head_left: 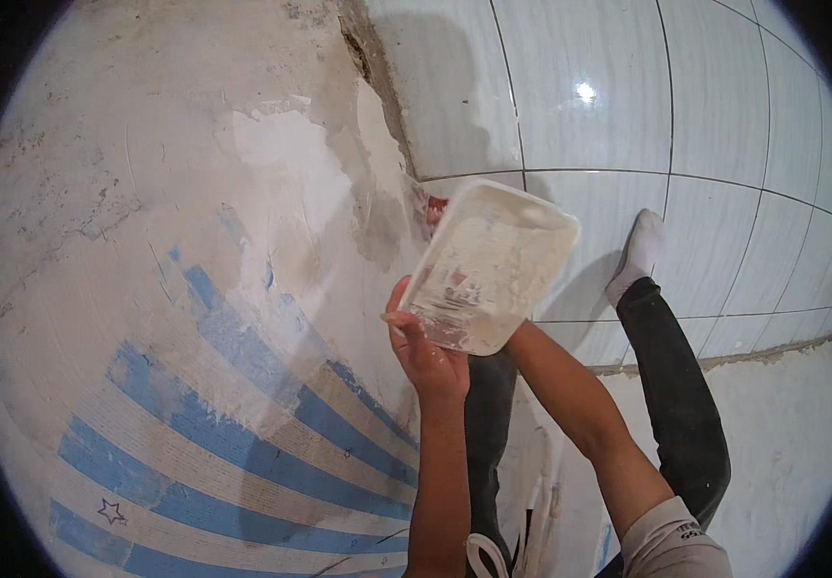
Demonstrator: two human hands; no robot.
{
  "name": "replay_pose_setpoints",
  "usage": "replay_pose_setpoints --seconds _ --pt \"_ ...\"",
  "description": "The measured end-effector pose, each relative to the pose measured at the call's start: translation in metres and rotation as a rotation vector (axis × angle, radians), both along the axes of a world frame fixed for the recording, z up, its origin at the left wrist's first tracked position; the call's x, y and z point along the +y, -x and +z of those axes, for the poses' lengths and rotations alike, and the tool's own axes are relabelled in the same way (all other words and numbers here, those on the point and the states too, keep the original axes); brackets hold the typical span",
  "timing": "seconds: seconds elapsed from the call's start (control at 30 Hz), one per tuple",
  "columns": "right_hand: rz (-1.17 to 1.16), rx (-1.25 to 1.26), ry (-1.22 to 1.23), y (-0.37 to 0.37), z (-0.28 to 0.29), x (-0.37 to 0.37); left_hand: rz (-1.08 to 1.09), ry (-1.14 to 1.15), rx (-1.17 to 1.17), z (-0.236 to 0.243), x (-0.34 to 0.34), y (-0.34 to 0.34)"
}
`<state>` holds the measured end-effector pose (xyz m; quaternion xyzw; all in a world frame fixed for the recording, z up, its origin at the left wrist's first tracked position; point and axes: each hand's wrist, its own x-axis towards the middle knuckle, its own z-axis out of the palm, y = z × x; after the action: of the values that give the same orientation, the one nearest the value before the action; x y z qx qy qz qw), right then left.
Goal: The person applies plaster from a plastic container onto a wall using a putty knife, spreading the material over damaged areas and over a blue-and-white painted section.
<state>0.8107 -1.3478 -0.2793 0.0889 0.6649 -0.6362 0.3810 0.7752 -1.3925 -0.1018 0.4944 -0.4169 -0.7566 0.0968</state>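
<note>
A shallow rectangular white plastic tray (512, 265), its inside smeared with white paste, is tilted in front of me. My left hand (426, 356) is closed on the tray's near left edge, with the thumb at the rim. From the lower right my right forearm (570, 395) reaches up and passes behind the tray. The tray hides my right hand, so its fingers do not show. White paste (489, 332) lies thickest along the tray's right side and near corner.
On the left is a wall (272, 144) with patchy white plaster and peeling blue-and-white striped covering (204, 433). Pale tiles (589, 96) cover the floor. A clear plastic piece with red on it (434, 210) lies by the wall's foot. My socked foot (643, 252) rests on the tiles.
</note>
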Motion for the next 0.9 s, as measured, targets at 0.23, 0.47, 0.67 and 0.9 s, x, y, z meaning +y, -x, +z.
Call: replay_pose_setpoints --seconds 0.23,0.47,0.67,0.9 --pt "-0.006 0.051 0.119 -0.027 -0.030 -0.036 0.106 -0.095 -0.045 -0.007 0.004 -0.018" --pt "0.050 0.032 0.075 0.008 0.022 -0.029 -0.047 -0.087 -0.069 -0.007 0.018 -0.015" --pt "-0.058 0.059 -0.276 0.063 -0.025 -0.025 -0.111 -0.095 -0.096 -0.011 0.030 -0.008" --pt "-0.255 0.238 -0.025 0.016 -0.001 -0.062 0.079 -0.172 -0.047 -0.008 0.025 -0.005"
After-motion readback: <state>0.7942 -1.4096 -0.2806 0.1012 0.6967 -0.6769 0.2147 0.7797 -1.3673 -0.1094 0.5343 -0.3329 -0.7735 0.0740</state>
